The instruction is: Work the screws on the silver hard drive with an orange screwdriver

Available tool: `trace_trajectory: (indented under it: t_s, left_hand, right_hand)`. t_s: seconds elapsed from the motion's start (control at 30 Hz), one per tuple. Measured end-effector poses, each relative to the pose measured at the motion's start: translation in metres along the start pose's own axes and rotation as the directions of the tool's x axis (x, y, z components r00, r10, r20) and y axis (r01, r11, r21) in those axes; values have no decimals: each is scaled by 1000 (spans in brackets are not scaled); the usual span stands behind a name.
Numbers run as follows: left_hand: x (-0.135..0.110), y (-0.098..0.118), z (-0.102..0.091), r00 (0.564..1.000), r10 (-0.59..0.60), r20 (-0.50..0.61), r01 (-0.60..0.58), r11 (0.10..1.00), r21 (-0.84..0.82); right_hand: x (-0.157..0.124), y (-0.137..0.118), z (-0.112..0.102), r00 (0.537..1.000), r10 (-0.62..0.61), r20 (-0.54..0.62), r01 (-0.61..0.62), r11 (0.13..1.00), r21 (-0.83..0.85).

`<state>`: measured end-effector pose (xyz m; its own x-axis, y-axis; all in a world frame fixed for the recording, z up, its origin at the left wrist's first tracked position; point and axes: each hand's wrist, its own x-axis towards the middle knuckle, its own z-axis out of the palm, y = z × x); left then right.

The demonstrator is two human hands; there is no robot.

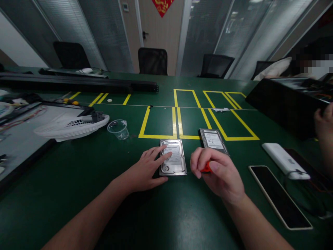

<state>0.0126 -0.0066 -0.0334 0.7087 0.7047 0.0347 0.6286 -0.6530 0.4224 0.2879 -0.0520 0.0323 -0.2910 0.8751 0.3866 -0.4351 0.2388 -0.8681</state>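
A silver hard drive (pixel 177 161) lies flat on the green table with its label facing up. My left hand (pixel 149 166) rests on its left side, fingers spread over the label and the thumb by the near edge. To the right of it, my right hand (pixel 218 170) is closed around the red handle of a screwdriver (pixel 206 167). The thin shaft points left at the drive's near right corner; whether its tip touches a screw I cannot tell. Just beyond my right hand lies a second hard drive (pixel 212 139), partly hidden by that hand.
A clear plastic cup (pixel 119 130) and a white plastic basket (pixel 75 127) stand to the left. At the right are a phone (pixel 281 198), a white power bank (pixel 284 160) with a cable, a black case (pixel 278 104) and another person's hand (pixel 325 119). Yellow tape (pixel 158 136) marks rectangles ahead.
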Motion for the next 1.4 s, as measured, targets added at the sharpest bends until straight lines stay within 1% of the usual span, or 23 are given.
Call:
trace_trajectory:
  t_s: [0.1,0.23,0.4,0.57,0.67,0.83,0.93,1.13,1.23,1.4]
  left_hand:
    - [0,-1,1,1000,7,-15,-7,1000,-4]
    - [-1,-2,3,999,23,-34,-24,1000,-14]
    - [-1,-2,3,999,19,-36,-20,1000,-13]
    - [-1,-2,2,1000,17,-27,-17,1000,-18]
    - [-1,-1,1,1000,6,-11,-6,1000,-6]
    - [0,0,0,1000,8,-14,-8,1000,-10]
    - [0,-1,1,1000,5,-13,-6,1000,-14]
    - [0,-2,3,1000,14,-21,-14,1000,4]
    - [0,-2,2,1000,12,-17,-11,1000,2]
    - [0,0,1,1000,4,-11,-4,1000,3]
  right_hand:
    - [-1,5,-2,1000,-14,-6,14,1000,-3]
    - [-4,8,-3,1000,1,1,-1,1000,16]
    - [-3,3,1,999,39,-3,-39,999,30]
    - [1,-2,3,1000,11,-12,-11,999,42]
    - [3,-4,1,1000,4,-2,-3,999,46]
    - [1,-4,0,999,31,34,-31,999,-16]
    - [1,-3,0,998,42,47,-42,999,3]
    - [1,3,-1,1000,4,-7,-4,1000,20]
    - [0,6,-2,1000,-14,-12,15,1000,17]
    - [-2,9,-3,1000,-4,-9,4,1000,25]
